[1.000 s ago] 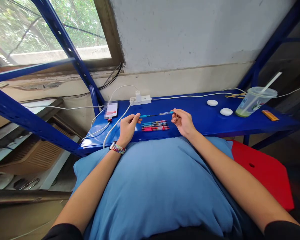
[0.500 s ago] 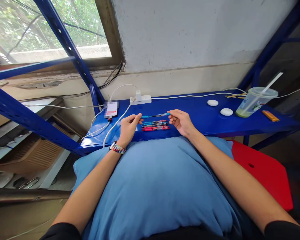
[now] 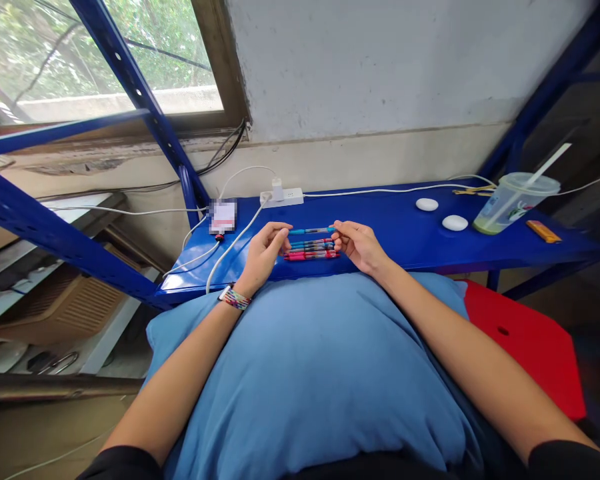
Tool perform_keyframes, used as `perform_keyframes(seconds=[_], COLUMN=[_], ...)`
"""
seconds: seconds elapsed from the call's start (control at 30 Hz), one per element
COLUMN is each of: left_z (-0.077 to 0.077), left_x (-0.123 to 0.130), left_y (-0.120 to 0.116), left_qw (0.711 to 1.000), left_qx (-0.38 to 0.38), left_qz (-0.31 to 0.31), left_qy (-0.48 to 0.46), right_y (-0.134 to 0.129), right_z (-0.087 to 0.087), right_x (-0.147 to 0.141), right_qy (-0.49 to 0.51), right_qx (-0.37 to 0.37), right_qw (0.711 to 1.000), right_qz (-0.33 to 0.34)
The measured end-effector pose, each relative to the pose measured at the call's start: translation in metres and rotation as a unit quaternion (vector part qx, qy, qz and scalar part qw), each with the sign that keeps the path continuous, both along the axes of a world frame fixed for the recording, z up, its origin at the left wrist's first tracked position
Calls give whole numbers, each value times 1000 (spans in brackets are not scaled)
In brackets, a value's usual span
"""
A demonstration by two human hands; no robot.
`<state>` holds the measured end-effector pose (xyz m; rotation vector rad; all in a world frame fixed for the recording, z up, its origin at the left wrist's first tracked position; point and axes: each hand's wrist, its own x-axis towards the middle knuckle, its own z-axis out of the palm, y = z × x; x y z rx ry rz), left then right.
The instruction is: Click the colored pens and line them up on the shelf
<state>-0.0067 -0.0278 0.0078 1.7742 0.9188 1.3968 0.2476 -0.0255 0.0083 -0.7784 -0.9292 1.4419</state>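
Note:
A light-blue pen [image 3: 312, 231] with a clear middle section lies level between my two hands, just above the blue table [image 3: 380, 230]. My left hand [image 3: 269, 250], with a patterned watch band [image 3: 236, 297] at its wrist, pinches the pen's left end. At the other end, the fingertips of my right hand [image 3: 359, 245] are closed on it. Right below, several pens lie side by side in a row: blue ones [image 3: 313, 246] at the back and red-pink ones [image 3: 312, 255] nearest me. My left fingers partly cover the row's left ends.
A blue pillow [image 3: 310, 360] fills my lap. Behind the pens stands a white power strip [image 3: 290, 197] with cables and a phone [image 3: 223, 217]. To the right are two white egg-shaped objects [image 3: 455, 223], a plastic cup [image 3: 514, 200] with a straw, an orange packet [image 3: 543, 231] and a red stool [image 3: 525, 340].
My hands have come slightly closer together, and less of the light-blue pen shows between them. My left hand has shifted right, now covering some left ends of the row.

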Motion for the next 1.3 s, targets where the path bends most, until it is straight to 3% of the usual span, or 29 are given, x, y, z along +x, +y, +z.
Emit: perform_keyframes(seconds=[0.63,0.87,1.1,1.3], left_z=[1,-1,-1,0], left_x=[0,0,-1,1], left_y=[-2,-1,0,-2], left_qw=[996,997,995,994], left_qx=[68,14,52,57], left_qz=[34,50,59,84], left_qy=[47,64,64,50], right_y=[0,0,2,-2], right_z=[-3,-4,-7,3], right_x=[0,0,1,2], right_qy=[0,-3,-6,77], right_qx=[-1,-1,-8,-76], right_qw=[1000,1000,1000,989], right_qz=[11,10,12,98])
